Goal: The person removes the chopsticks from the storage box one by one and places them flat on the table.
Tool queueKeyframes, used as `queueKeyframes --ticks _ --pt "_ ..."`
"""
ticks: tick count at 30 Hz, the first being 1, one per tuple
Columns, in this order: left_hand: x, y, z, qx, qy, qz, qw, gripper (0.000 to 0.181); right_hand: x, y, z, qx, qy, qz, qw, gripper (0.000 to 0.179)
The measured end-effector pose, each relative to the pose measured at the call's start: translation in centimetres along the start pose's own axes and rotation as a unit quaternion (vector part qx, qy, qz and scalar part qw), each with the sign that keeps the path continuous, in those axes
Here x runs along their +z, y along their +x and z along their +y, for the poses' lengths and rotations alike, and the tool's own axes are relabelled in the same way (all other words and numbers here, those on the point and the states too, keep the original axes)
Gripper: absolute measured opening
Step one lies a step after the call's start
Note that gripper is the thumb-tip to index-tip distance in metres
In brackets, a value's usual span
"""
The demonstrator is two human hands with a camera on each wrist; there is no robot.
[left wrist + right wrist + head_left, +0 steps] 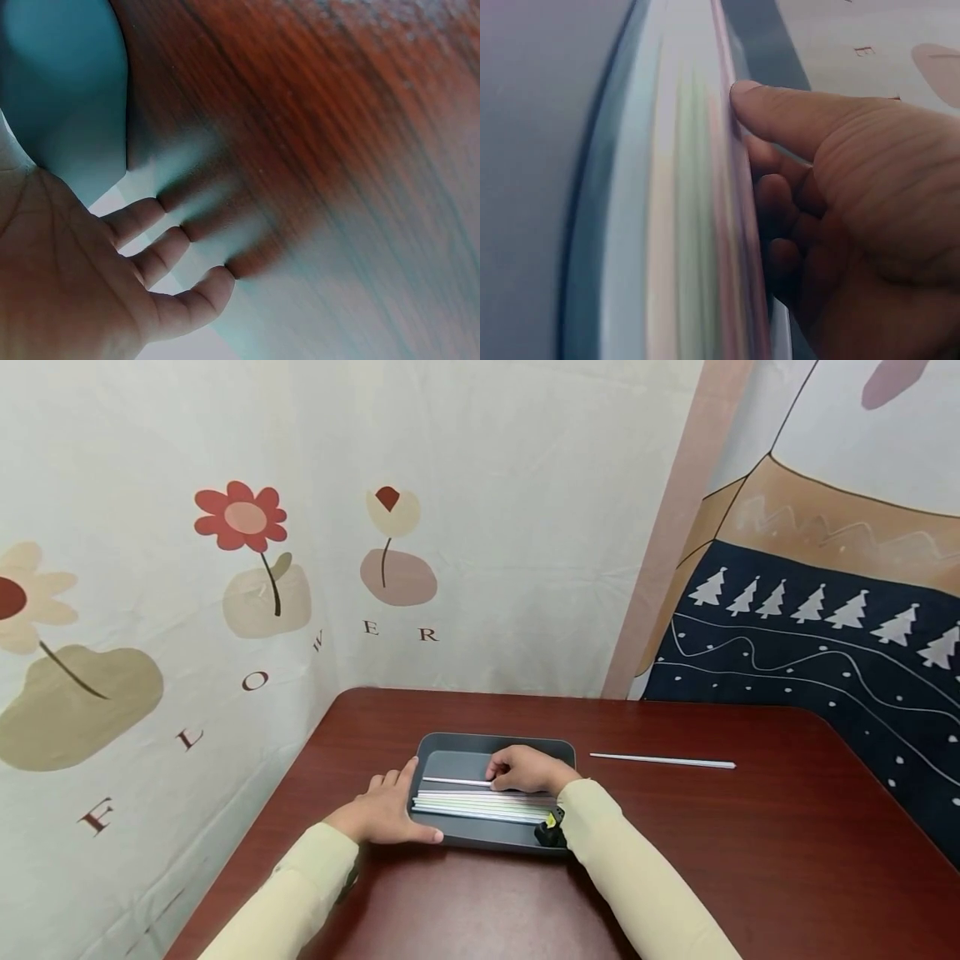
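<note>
A dark grey tray (495,837) lies on the table, with several long, thin pastel strips (480,807) side by side in its front half. My left hand (386,810) rests against the tray's left end, fingers spread and thumb along the front left corner. In the left wrist view, that hand's fingertips (225,277) are down at the tabletop beside the tray's side. My right hand (525,768) reaches into the tray and pinches a thin pale strip (457,782) just behind the others. In the right wrist view, the thumb (750,97) is right at the pink edge of the strips.
Another thin, pale strip (663,761) lies on the red-brown table (750,843), right of the tray. A black wrist camera (551,831) on my right wrist overlaps the tray's front right corner. Behind the table hangs a printed cloth (510,568) with flowers and letters.
</note>
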State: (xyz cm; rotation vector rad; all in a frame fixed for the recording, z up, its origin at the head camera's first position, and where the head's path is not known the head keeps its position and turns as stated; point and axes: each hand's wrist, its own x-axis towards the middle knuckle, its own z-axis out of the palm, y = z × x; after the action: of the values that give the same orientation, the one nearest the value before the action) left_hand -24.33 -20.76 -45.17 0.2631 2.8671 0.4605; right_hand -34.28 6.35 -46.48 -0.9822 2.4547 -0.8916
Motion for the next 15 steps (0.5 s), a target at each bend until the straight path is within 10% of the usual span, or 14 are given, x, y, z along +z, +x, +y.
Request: queueKeyframes --ticks 15 --pt "0.10 0.09 -0.12 0.001 -0.002 0.006 1.0000 0.140 -0.05 0.41 -0.62 0.002 -0.021 0.001 0.9998 0.015"
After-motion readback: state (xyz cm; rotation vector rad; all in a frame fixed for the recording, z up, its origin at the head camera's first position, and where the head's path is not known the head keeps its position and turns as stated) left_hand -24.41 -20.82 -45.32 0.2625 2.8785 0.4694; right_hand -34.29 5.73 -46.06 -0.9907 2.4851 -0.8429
